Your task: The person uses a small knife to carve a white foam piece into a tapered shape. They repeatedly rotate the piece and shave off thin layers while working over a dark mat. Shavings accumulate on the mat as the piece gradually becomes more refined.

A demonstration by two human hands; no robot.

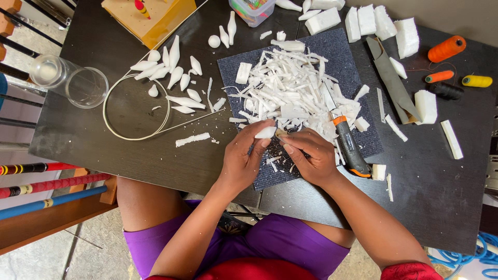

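Both hands, left hand (244, 155) and right hand (310, 155), pinch a white foam piece (266, 133) over the mat (353, 62) on a dark table (93, 135).

The table (155, 161) is dark brown, almost black. On it lies a dark blue-grey mat (363, 140) with a fine woven texture, heaped with white foam shavings (290, 88). The foam blocks (384, 23) and carved foam pieces (174, 72) are white too. The knife (350, 148) has a black handle with orange trim. Three thread spools are orange (446, 48), yellow (477, 81) and black (446, 91). The wire ring (106, 111) is cream. The shorts (280, 243) are purple.
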